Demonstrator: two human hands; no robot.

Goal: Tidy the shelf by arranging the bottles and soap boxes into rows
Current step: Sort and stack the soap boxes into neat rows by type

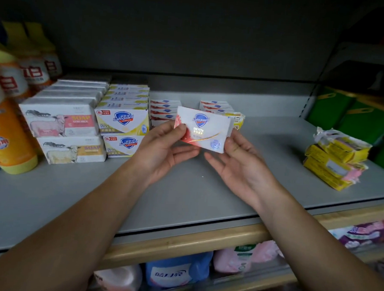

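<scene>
Above the shelf: we hold one white Safeguard soap box (pixel 204 129) up in the air, tilted, its printed face toward us, over the grey shelf (pixel 184 189).
Left hand (pixel 164 148): our grip here is a pinch, thumb and fingers closed on the box's left edge, palm turned up.
Right hand (pixel 241 168): our thumb presses the box's lower right corner while the other fingers lie nearly straight beneath it.
Left of the box: we see yellow Safeguard boxes (pixel 122 121) stacked two high in a row running back, just beside our left hand.
Farther left: white sheep-print soap boxes (pixel 61 121) stand touching the yellow stack, also two high and in a row to the back.
Far left: orange bottles with yellow caps (pixel 7 133) stand in a line at the shelf's edge, blurred at this angle.
Behind the held box: two short stacks of red-and-white soap boxes (pixel 165 110) lie flat, with a gap between them; a small yellow-marked box (pixel 238 121) sits by the right stack, partly hidden.
Right side: a loose pile of yellow wrapped soaps (pixel 337 157) lies well apart from our hands, unevenly stacked.
Far right: green packs (pixel 352 116) sit beyond the shelf divider.
Below: bottles and pouches (pixel 178 269) fill the lower shelf.
</scene>
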